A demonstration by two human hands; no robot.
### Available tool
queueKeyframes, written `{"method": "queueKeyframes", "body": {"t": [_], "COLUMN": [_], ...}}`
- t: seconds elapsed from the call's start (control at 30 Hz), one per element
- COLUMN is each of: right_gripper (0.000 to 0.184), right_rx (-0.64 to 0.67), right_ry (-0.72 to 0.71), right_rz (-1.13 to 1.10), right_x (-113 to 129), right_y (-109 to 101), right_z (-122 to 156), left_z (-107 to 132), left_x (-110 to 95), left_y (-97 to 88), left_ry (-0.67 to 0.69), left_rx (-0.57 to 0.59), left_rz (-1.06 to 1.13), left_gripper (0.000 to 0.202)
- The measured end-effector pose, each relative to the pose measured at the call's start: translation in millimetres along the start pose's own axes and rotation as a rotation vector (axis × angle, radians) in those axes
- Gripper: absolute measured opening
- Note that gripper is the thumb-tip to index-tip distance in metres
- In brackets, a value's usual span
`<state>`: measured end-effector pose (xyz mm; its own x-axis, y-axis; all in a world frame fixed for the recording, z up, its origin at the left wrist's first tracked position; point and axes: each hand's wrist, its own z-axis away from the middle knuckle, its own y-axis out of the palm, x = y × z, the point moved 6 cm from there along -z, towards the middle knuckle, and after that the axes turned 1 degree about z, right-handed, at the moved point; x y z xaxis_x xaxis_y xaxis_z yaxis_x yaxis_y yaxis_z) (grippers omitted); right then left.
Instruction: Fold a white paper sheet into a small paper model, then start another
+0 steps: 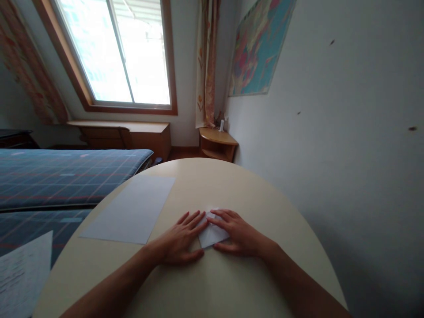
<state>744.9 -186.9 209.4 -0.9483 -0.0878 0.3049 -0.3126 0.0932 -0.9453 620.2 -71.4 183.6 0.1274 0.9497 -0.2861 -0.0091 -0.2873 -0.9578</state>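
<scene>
A small folded piece of white paper [212,235] lies flat on the round cream table [212,181], partly covered by my fingers. On its left side, my left hand [183,238] rests palm down with fingers stretched out over the paper's edge and the thumb on the tabletop. From the right, my right hand [236,234] lies across the paper with its fingers extended and its thumb by the near edge. The fingertips of both hands almost meet on top of the paper. The far part of the folds is hidden beneath them.
A larger white sheet [132,210] lies on the table to the left. At the lower left is a paper with writing [26,269]. Beyond the table's left edge stands a bed with a blue plaid mattress [66,176]. A wall [347,176] runs along the right.
</scene>
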Motion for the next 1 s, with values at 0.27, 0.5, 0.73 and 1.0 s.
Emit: {"method": "queueKeyframes", "body": {"t": [0.27, 0.5, 0.73, 1.0], "right_gripper": [0.025, 0.03, 0.049, 0.054], "right_rx": [-0.013, 0.079, 0.098, 0.092], "right_ry": [-0.09, -0.009, 0.234, 0.334], "right_rz": [-0.019, -0.051, 0.135, 0.195], "right_x": [8, 16, 13, 6], "right_y": [-2, -9, 1, 13], "right_z": [-3, 1, 3, 1], "left_z": [-6, -9, -15, -21], "left_x": [7, -2, -14, -13], "left_y": [0.4, 1.1, 1.9, 11.7], "left_ry": [-0.073, -0.037, -0.231, -0.206], "left_rx": [-0.063, -0.128, -0.197, -0.188], "left_rz": [0.009, 0.006, -0.094, -0.053], "left_gripper": [0.051, 0.053, 0.05, 0.053]}}
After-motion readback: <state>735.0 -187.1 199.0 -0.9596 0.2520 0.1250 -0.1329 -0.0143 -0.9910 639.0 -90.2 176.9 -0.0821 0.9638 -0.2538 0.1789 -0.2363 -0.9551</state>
